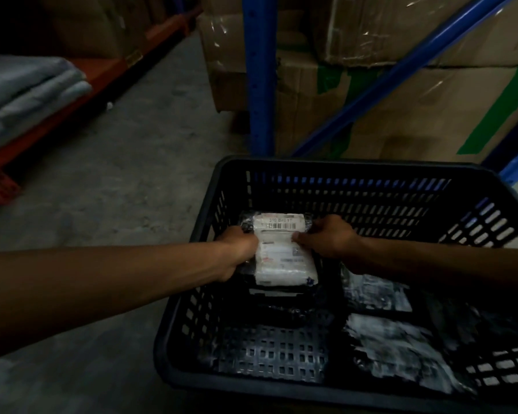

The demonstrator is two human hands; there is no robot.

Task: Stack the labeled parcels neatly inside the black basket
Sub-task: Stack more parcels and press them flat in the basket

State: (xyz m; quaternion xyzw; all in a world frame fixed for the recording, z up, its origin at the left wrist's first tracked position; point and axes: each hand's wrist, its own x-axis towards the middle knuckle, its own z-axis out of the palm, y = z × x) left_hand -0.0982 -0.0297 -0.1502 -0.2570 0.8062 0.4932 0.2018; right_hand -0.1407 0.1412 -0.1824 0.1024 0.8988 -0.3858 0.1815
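Observation:
A black slotted plastic basket (341,171) stands on the floor in front of me. Inside it, toward the far left corner, lies a black-wrapped parcel with a white barcode label (281,249). My left hand (237,252) grips its left edge and my right hand (326,237) holds its right edge, both inside the basket. Under this parcel more dark parcels are stacked. Two other shiny dark parcels (401,351) lie on the basket's right side, one behind the other.
A blue rack upright (260,76) and a slanted blue brace stand just behind the basket, with taped cardboard boxes (431,109) behind them. At left, an orange shelf (72,94) holds grey folded packages (27,91). Grey concrete floor lies between.

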